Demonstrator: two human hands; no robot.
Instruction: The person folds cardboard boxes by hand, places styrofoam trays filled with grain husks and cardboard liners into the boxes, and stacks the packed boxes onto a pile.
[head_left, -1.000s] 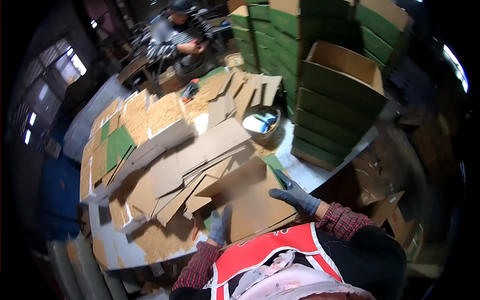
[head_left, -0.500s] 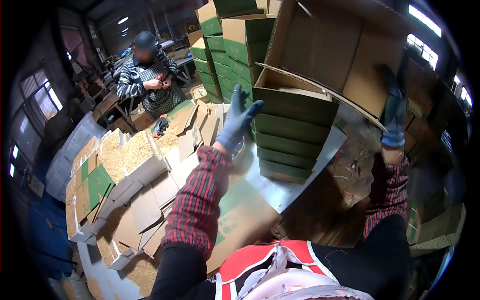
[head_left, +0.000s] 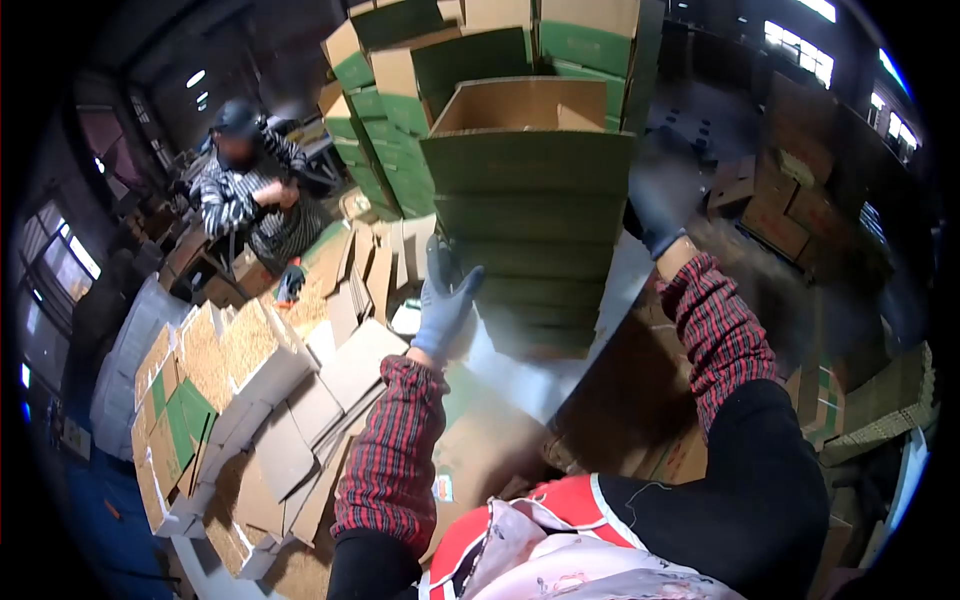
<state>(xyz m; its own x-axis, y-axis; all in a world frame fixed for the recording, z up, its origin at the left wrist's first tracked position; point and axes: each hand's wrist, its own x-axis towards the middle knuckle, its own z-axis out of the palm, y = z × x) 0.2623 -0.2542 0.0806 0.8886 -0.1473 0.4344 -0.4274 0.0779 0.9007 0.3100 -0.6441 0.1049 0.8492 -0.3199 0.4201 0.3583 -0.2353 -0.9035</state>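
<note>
In front of me stands a stack of nested, open-topped green and brown cardboard boxes point(head_left: 525, 215). My left hand point(head_left: 447, 300), in a blue-grey glove, is just left of the stack with fingers and thumb apart; nothing is in it. My right hand point(head_left: 668, 200), also gloved, is beside the upper right side of the stack. Its fingers are smeared by motion, and I cannot tell whether they touch the cardboard. A pale tabletop point(head_left: 540, 385) shows under the stack.
More green and brown boxes point(head_left: 395, 160) are piled behind. To the left lie flat cardboard pieces point(head_left: 350, 365) and white boxes point(head_left: 262, 365) filled with tan shavings-like material. A co-worker point(head_left: 255, 190) stands at the far left. Brown cartons point(head_left: 790, 215) are at the right.
The large open box that was tilted beside my right hand now sits upright on top of the stack. My right hand has moved left and let go of it; my left hand is lower.
</note>
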